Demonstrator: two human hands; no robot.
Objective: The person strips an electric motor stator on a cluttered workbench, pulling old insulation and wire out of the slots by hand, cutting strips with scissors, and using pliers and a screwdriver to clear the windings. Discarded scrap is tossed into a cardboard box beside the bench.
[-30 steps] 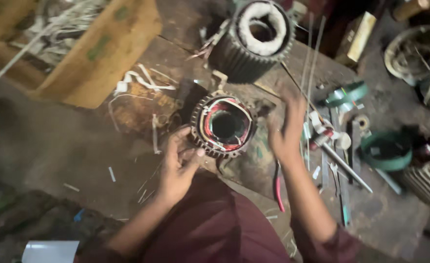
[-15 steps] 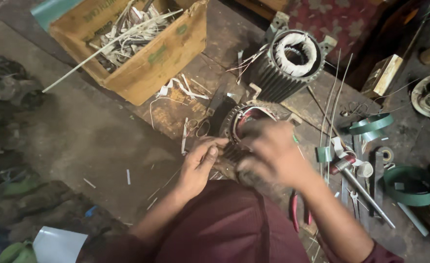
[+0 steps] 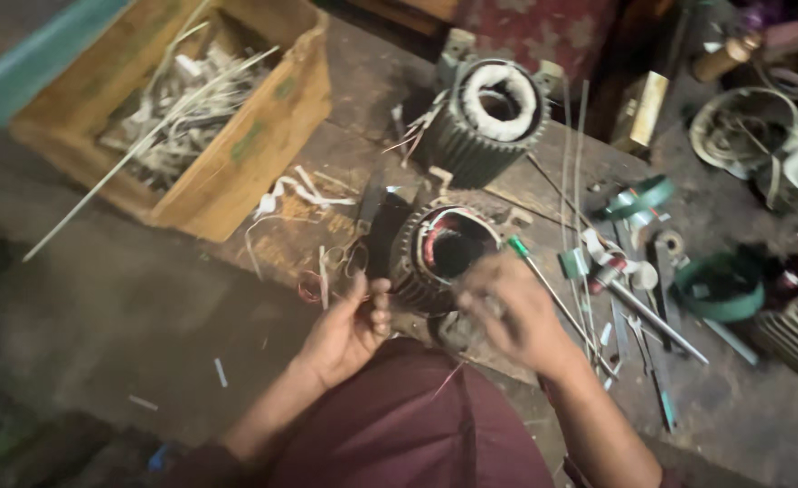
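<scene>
- Two bare hands work at a small motor stator [image 3: 441, 256] that lies on its side on the worn workbench [image 3: 326, 136], its open bore turned up toward the camera, just in front of the person's maroon-clad lap [image 3: 399, 425]
- Left hand [image 3: 349, 327] sits at the stator's near left edge, fingers curled as if pinching something thin; what it grips is too small to make out, though thin red wire [image 3: 313, 291] loops on the bench just beside it
- Right hand [image 3: 512, 312] is blurred at the stator's near right rim, fingers bent; whether it holds anything I cannot tell
- Inside the bore, red and pale windings already show around the slots, so by my judgement the coil work is well under way; the loose strands near the left hand suggest tidying or tying is left
- Behind it stands a larger finned stator [image 3: 489, 117] with a white-wrapped winding, which looks further along
- A wooden crate [image 3: 236, 172] of pale strips and rods sits well to the left
- Rolls of green tape [image 3: 720, 287], a green-handled screwdriver [image 3: 557, 298] and other tools lie to the right, near the right hand
</scene>
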